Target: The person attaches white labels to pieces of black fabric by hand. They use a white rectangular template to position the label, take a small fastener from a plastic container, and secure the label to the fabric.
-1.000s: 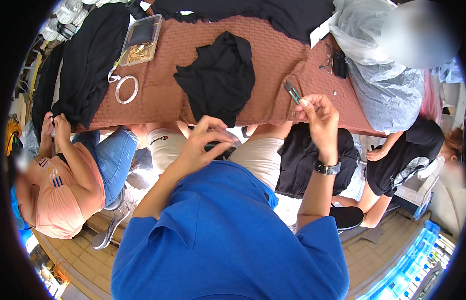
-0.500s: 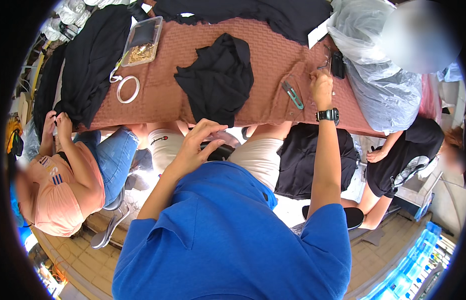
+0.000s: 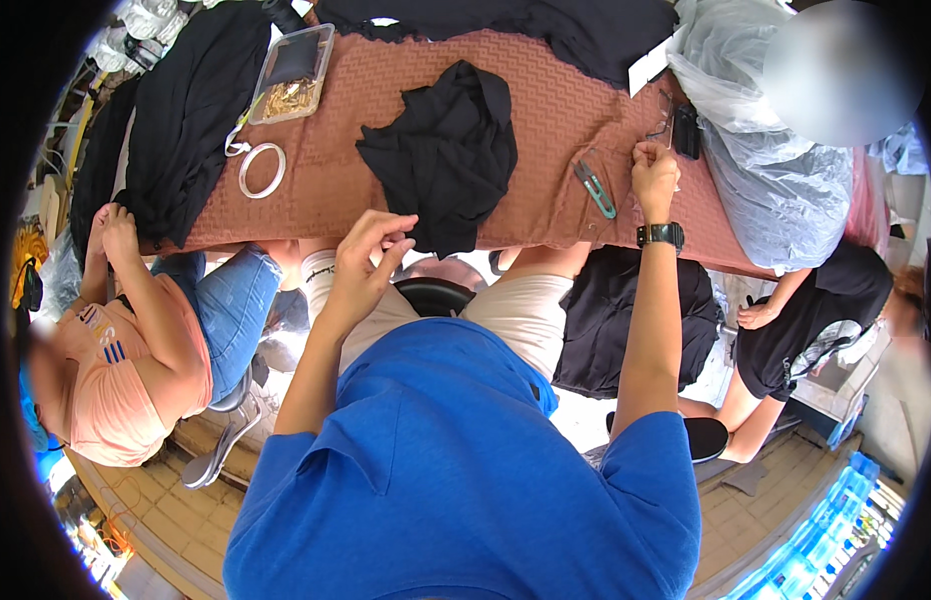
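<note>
My left hand (image 3: 366,262) is just off the table's near edge, beside the lower tip of a crumpled black cloth (image 3: 451,150). Its thumb and forefinger are drawn together in a pinch; anything between them is too small to make out. My right hand (image 3: 656,180), below a dark watch, rests at the right side of the table with its fingertips pressed together. A thin sliver shows above those fingertips, too fine to name. Green-handled thread snips (image 3: 596,190) lie to the left of my right hand. A small black case (image 3: 687,132) and eyeglasses (image 3: 666,115) are just beyond it.
A brown cloth covers the table (image 3: 326,170). At the left are a clear box (image 3: 294,75) with small gold pieces, a white ring (image 3: 262,171) and black fabric (image 3: 191,120). A plastic-wrapped bundle (image 3: 751,190) stands right. Co-workers sit on both sides; one handles the black fabric.
My left hand has moved slightly left and up, its thumb and forefinger now closer together. My right hand stays at nearly the same spot by the snips, its fingers turned slightly.
</note>
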`<state>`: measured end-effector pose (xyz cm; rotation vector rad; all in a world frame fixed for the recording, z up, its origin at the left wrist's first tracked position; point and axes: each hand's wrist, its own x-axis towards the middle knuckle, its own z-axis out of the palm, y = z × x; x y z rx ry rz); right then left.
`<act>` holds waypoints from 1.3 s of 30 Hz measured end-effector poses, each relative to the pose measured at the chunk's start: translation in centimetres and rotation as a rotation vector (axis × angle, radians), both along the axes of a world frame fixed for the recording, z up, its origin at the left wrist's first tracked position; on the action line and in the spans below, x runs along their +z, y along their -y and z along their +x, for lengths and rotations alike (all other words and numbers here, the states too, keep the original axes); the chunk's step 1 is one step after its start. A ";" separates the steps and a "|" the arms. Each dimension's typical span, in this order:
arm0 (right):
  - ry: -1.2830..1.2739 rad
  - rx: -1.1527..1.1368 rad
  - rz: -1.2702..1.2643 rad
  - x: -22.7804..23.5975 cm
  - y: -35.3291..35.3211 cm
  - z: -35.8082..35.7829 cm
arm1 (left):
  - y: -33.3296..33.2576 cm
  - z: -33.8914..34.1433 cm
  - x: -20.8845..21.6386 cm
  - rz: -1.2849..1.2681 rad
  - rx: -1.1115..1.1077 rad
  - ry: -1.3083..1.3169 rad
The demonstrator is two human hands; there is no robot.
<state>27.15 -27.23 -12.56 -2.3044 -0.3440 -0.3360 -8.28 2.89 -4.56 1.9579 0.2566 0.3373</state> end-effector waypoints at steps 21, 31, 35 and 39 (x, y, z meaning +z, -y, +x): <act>0.360 0.338 -0.052 5.7 -7.7 -12.1 | -7.8 4.5 -1.5 0.421 0.192 0.104; -0.504 0.816 0.453 9.4 -12.1 -13.5 | -11.7 7.5 8.1 -0.134 -0.325 -0.241; -0.779 0.859 1.006 10.6 -13.6 -6.6 | -13.3 13.0 9.9 -0.868 -0.355 0.383; -1.086 0.614 0.942 7.6 -15.2 -8.1 | -11.7 14.6 2.5 -0.886 0.002 0.168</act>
